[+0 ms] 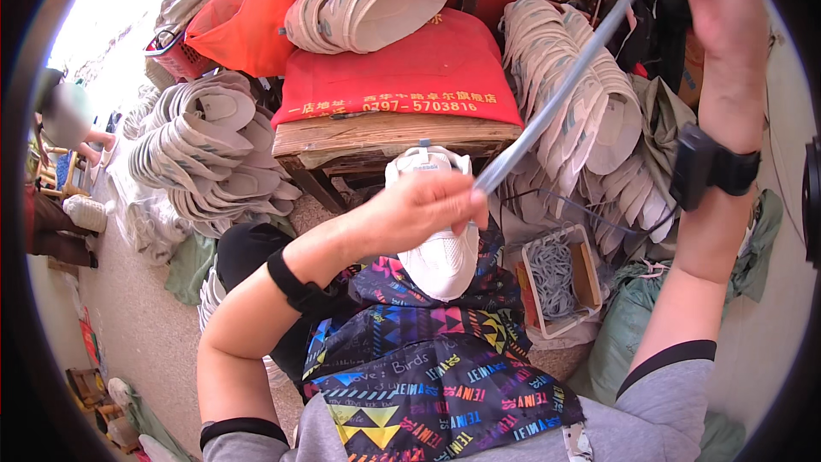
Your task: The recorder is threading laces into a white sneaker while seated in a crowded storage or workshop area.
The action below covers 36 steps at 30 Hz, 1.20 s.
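A white sneaker (438,267) rests toe toward me on my lap, over a dark apron (402,368) with bright prints. My left hand (423,210) is over the shoe's lacing area, hiding much of it, and its fingers pinch a pale grey-blue shoelace (564,94). The lace stretches taut up and right to my raised right hand (718,0), which is closed at the upper edge. The top of that hand and the lace's far end are cut off there.
A wooden stool (316,141) with a red cloth (385,81) bears nested shoe uppers (368,15). More uppers are piled left (205,145) and right (573,77). A box of grey laces (552,278) stands right of my knees. Another person (60,162) is at far left.
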Motion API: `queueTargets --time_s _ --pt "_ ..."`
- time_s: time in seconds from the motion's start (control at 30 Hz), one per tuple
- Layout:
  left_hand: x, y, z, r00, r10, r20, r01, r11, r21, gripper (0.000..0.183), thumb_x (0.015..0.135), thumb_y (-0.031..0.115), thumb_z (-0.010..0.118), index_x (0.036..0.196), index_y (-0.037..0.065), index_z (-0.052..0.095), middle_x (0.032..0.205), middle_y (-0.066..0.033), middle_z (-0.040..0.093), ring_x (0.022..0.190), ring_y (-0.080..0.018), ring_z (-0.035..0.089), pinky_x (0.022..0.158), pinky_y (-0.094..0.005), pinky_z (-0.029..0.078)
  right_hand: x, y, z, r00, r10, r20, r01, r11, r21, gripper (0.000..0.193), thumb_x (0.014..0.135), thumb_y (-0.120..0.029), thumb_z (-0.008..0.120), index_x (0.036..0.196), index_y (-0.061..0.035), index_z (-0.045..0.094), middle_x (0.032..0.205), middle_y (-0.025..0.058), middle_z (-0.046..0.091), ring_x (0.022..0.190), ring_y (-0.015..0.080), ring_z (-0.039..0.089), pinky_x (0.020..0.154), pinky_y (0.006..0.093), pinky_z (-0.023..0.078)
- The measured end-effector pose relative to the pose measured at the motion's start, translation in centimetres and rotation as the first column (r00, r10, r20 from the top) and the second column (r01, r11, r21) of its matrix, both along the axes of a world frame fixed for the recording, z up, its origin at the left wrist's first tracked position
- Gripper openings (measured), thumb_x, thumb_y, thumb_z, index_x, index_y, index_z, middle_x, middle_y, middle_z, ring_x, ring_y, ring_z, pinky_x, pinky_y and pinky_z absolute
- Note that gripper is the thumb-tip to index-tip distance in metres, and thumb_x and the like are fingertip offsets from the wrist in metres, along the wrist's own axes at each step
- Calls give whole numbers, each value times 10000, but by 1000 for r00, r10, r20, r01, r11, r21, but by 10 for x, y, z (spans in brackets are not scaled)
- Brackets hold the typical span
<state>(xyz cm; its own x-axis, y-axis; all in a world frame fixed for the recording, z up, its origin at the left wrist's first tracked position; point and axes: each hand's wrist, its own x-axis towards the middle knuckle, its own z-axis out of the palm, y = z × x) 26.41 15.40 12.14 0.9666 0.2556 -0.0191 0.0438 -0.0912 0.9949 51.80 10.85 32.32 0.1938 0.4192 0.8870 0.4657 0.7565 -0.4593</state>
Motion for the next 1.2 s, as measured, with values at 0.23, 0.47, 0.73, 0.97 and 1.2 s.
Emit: queueTargets --time_s 0.23,0.47,0.73,0.97,1.2 --pt "-2 11 4 922 371 114 -357 926 -124 340 1050 312 465 933 54 655 719 64 499 650 -10 398 583 -182 321 -33 -35 -155 593 191 782 331 828 -453 185 742 -41 689 891 -57 581 910 144 567 871 323 599 735 421 513" --pt "-2 3 16 921 372 118 -359 926 -120 341 1050 307 463 945 54 666 733 53 557 622 -9 399 566 -174 325 -58 -63 -258 687 353 635 194 753 -629 242 757 -87 735 937 -42 580 960 108 519 919 282 564 791 382 492" --pt "-10 -27 41 946 280 162 -265 958 -105 307 1045 212 469 959 -27 641 835 -31 621 747 -56 520 671 -217 412 -52 -52 -277 902 268 -339 -401 225 -888 267 865 -305 718 891 -41 685 978 52 532 887 168 527 823 307 435" --pt "-21 -29 88 919 323 227 -318 946 -56 355 1044 244 454 958 -42 647 781 -38 629 654 -34 492 585 -197 375 -76 -72 -249 966 122 -227 -255 328 -910 210 923 -194 671 961 13 675 898 34 611 792 72 565 664 264 462" --pt "-5 -15 69 838 497 226 -464 866 -186 319 1025 225 471 966 -17 670 720 -10 610 534 -8 401 530 -183 331 -111 -52 -231 898 385 -212 -400 516 -758 280 993 -221 548 1120 20 611 964 85 642 884 160 636 843 292 484"
